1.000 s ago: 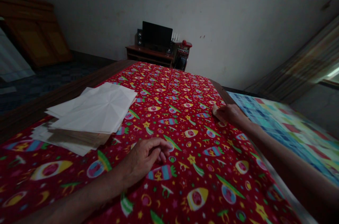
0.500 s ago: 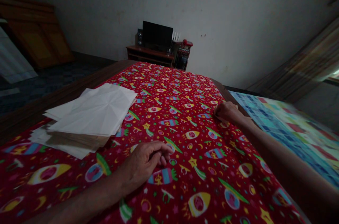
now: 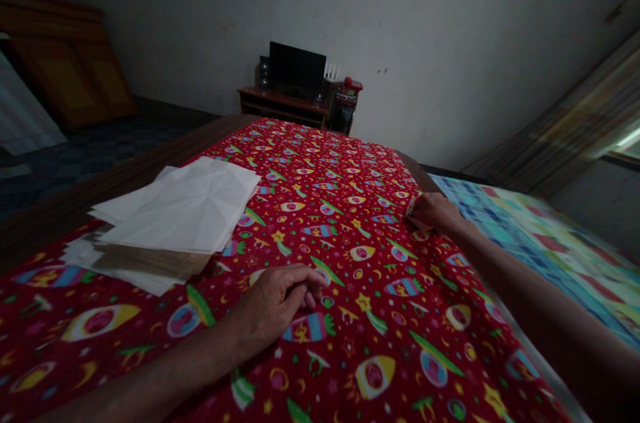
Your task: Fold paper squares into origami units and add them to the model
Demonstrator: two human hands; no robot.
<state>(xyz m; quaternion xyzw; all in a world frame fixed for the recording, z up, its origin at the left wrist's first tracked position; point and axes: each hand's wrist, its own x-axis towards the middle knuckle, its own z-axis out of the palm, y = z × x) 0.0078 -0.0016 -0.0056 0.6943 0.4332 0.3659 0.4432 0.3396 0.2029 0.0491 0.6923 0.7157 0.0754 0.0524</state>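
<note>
Head view: we noted a stack of paper lying on a red printed cloth over the bench. A creased white sheet lay on top, with brown paper and further white sheets beneath it. Our left hand lay just right of the stack, resting on the cloth; its fingers were loosely curled and held nothing. Our right hand rested well right of the stack, near the far edge of the cloth, its fingers closed on a small pale piece of paper. Further right of the stack lay a patterned quilt. Well beyond the stack, against the wall, stood a wooden stand carrying a black monitor and speakers.
</note>
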